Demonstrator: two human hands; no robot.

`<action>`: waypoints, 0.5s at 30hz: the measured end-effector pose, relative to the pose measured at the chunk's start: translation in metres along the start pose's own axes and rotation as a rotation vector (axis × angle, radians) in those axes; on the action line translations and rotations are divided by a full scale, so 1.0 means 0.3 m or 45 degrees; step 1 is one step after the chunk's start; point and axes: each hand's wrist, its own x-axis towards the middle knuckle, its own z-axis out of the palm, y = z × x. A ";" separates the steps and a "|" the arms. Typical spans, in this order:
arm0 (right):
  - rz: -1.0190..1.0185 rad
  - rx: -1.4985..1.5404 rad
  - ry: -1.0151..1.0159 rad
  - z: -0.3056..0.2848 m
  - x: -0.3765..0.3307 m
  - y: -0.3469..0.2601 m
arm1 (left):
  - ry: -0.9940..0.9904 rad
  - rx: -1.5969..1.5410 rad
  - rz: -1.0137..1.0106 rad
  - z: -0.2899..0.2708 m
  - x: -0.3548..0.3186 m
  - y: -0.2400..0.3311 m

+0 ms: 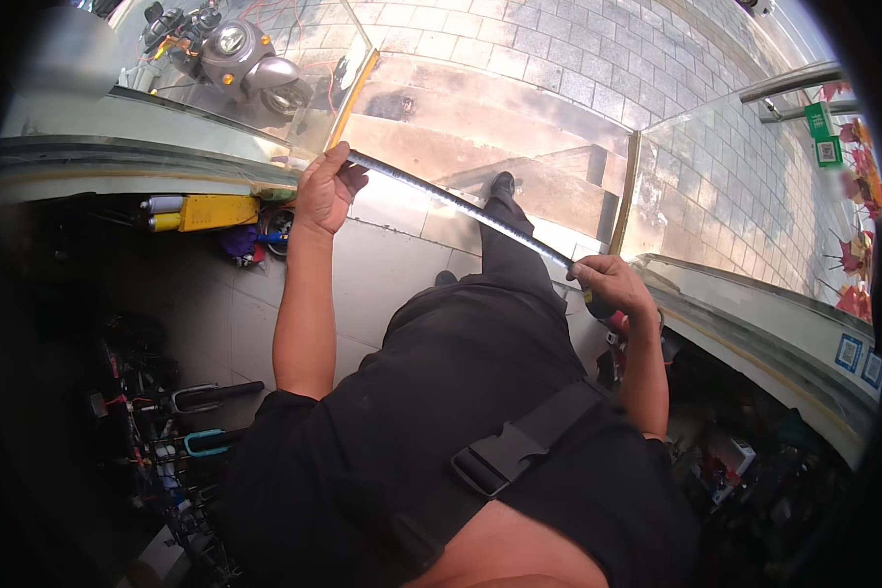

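A tape measure's blade (461, 204) stretches slantwise across a doorway, from far left to nearer right. My left hand (323, 191) is closed at the blade's far left end, beside the yellow-edged glass door (355, 98). At the other end, my right hand (612, 284) grips the tape measure near the right door post (625, 196), with its dark and yellowish case (595, 304) partly hidden under the fingers. The blade runs above my outstretched leg and dark shoe (503, 184).
A grey scooter (250, 64) stands outside behind glass at far left. Paving and a step (461, 93) lie beyond the doorway. A yellow holder with cans (216, 213) is left of my left forearm. Bicycle parts (201, 416) crowd the lower left; boxes (725, 465) sit lower right.
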 end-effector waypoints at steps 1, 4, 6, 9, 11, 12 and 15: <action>-0.017 -0.047 0.016 -0.107 0.133 -0.052 | -0.028 0.007 0.019 0.077 0.139 0.047; -0.010 -0.053 -0.033 -0.356 0.407 -0.197 | -0.006 0.023 0.094 0.233 0.399 0.118; 0.010 -0.087 -0.072 -0.487 0.560 -0.290 | 0.065 -0.005 0.146 0.291 0.540 0.139; 0.097 -0.133 -0.119 -0.700 0.711 -0.474 | 0.090 -0.057 0.174 0.391 0.709 0.189; 0.075 -0.150 -0.146 -0.788 0.806 -0.491 | 0.114 -0.060 0.177 0.442 0.753 0.230; 0.090 -0.158 -0.129 -0.856 0.874 -0.554 | 0.114 -0.059 0.175 0.485 0.858 0.262; 0.061 -0.162 -0.076 -1.001 1.037 -0.661 | 0.038 -0.070 0.103 0.538 1.145 0.303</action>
